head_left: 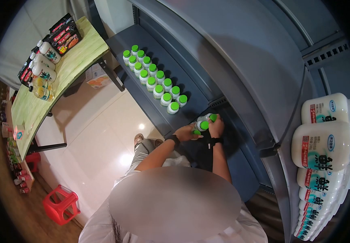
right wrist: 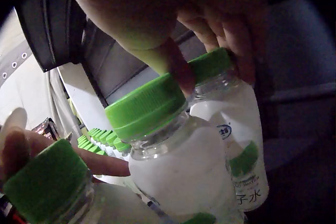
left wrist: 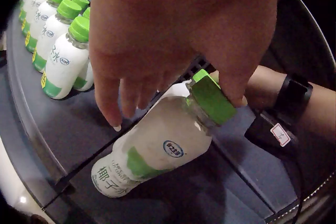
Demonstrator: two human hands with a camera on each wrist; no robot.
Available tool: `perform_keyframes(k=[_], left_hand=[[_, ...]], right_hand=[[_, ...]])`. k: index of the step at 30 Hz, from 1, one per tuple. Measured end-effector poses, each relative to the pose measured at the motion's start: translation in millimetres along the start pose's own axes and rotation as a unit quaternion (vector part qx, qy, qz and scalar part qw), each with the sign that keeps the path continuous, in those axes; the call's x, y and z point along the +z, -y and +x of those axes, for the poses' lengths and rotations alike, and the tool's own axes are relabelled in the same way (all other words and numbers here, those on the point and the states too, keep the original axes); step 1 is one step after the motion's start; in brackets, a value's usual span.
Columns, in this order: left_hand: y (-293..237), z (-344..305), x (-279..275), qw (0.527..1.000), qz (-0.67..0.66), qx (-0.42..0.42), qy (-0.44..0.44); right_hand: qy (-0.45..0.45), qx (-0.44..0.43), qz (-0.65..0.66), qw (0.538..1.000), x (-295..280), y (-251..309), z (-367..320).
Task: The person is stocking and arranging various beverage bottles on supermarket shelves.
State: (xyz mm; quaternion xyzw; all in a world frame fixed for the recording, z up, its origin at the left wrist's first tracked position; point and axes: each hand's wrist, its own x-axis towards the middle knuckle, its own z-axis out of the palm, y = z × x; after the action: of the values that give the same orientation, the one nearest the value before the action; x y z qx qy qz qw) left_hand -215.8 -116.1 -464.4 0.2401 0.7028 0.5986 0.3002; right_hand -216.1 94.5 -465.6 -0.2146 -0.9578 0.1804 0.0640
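My left hand [head_left: 186, 133] grips a white coconut water bottle [left wrist: 157, 134] near its green cap, thumb on one side and fingers on the other. In the left wrist view this bottle leans over the dark shelf. My right hand [head_left: 216, 126] pinches the green cap [right wrist: 211, 64] of another such bottle [right wrist: 231, 129] between thumb and fingers. Between the two hands a third bottle [right wrist: 178, 166] stands close against the right-hand one. A black strap with a small box circles each wrist.
Two rows of green-capped bottles [head_left: 158, 91] stand farther along the grey shelf [head_left: 128, 36]. White jugs [head_left: 322, 141] line a shelf at right. At left a green table [head_left: 77, 56] bears bottles and black packs; a red stool [head_left: 61, 204] stands on the floor.
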Motion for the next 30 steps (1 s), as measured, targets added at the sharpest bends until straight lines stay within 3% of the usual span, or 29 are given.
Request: perform_keyframes(k=[3,6,7,10,12,15,18,22,27,30], left_hand=[[-10.9,-1.0,-8.0,0.999,-0.005,-0.011,0.048],[-1.6,0.8,-4.8,0.999,-0.012,0.036,0.006],[-4.2,-0.5,-6.2,1.0,-0.009,0.014,0.012],[-6.3,-0.1,-9.4,0.999,0.02,-0.037,0.019],[4.9,6.3,-7.6,0.996,0.063,-0.054,0.017],[-6.8,8.3,-9.6,0.987,0.106,-0.113,0.041],[15.1,10.5,-4.4,0.998,0.052,0.007,0.019],[25.8,6.8,-2.0,0.997,0.073,-0.037,0.004],[-1.6,-5.3,-10.7,0.994,0.041,-0.092,0.034],[-8.2,-6.7,-12.9,0.995,0.07,-0.065,0.024]], right_hand=[[-0.002,0.004,0.02,1.0,2.5,-3.3,0.7],[0.012,0.0,0.049,0.999,4.4,-6.3,2.7],[0.02,-0.002,0.06,0.998,5.2,-6.3,1.6],[-0.12,-0.085,0.083,0.986,-3.4,4.8,-8.8],[-0.176,-0.161,0.099,0.966,-50.1,46.3,-37.2],[-0.135,-0.129,0.101,0.977,-40.1,36.8,-45.9],[-0.075,-0.087,0.128,0.985,-13.0,18.8,-52.2],[0.061,0.011,0.211,0.976,0.7,9.6,-62.7],[0.057,-0.039,0.224,0.972,2.5,4.2,-57.7],[0.056,-0.05,0.223,0.972,2.6,4.1,-55.4]])
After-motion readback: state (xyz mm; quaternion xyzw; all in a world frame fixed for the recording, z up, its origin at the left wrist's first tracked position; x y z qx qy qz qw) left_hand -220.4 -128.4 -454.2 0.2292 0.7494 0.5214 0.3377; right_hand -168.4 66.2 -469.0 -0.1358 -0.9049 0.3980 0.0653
